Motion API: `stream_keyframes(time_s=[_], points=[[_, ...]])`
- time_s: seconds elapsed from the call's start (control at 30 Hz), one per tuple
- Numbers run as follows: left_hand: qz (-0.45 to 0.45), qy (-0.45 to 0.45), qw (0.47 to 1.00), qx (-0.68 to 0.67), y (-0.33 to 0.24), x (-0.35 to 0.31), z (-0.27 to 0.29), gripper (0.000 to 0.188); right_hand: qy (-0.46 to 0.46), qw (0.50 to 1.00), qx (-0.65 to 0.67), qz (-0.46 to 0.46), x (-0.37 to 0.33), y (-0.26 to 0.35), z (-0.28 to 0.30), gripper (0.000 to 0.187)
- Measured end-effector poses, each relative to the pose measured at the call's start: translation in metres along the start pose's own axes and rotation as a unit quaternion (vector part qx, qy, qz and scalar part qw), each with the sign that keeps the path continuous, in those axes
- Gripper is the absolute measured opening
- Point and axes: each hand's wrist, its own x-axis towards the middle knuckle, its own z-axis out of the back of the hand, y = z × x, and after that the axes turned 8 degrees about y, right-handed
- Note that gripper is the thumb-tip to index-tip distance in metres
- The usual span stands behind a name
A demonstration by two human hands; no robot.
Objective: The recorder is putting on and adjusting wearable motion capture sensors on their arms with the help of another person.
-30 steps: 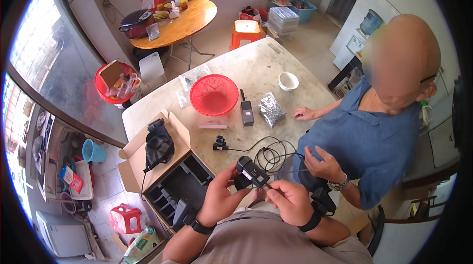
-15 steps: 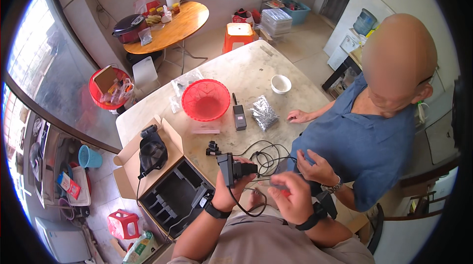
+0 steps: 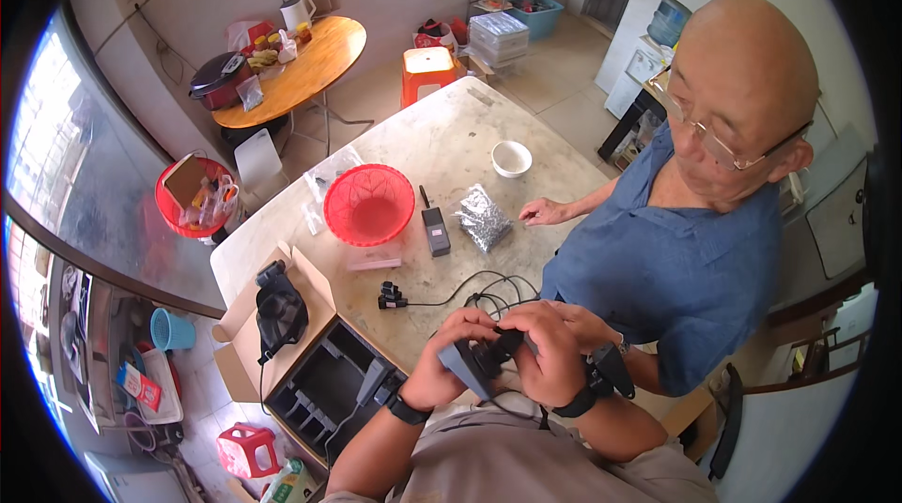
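One device (image 3: pixel 466 368) looks boxy, grey and black.

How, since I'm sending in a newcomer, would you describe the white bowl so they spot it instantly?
Find the large pale table, then its far right part, beyond the silvery packet. The white bowl stands there, open side up: smaller and paler than the red basket to its left.

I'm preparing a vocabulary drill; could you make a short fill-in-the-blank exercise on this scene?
1. With a black band on each ____, the left hand and right hand hold a dark device.
2. In the picture, the red basket stands to the ____ of the white bowl.
3. The co-worker's shirt is coloured ____.

Missing words: wrist; left; blue
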Motion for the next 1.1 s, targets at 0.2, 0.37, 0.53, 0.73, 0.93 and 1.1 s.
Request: stream_keyframes(time_s=[0.2,0.37,0.53,0.73,0.93,1.1], points=[[0.019,0.038,0.928,-0.37,-0.016,-0.011,0.022,0.069,0.006,0.995,-0.079,0.055,0.007,0.001,0.003,0.035],[0.166,0.053,0.981,0.086,-0.056,0.002,0.025,0.045,0.056,0.981,-0.156,0.097,0.009,0.006,-0.003,0.035],[0.164,0.031,0.971,0.172,-0.05,0.005,0.015,0.032,-0.007,0.987,-0.134,0.091,-0.002,-0.004,-0.019,0.037],[0.231,0.055,0.97,0.055,-0.041,0.002,0.003,0.023,0.005,0.995,-0.092,0.047,-0.012,-0.008,-0.02,0.04],[0.269,0.015,0.963,-0.018,-0.037,-0.006,-0.005,0.02,0.005,0.992,-0.097,0.081,-0.017,-0.01,-0.028,0.041],[0.212,-0.076,0.937,0.267,-0.039,-0.016,-0.018,0.024,-0.001,0.993,-0.103,0.063,-0.021,-0.01,-0.035,0.039]])
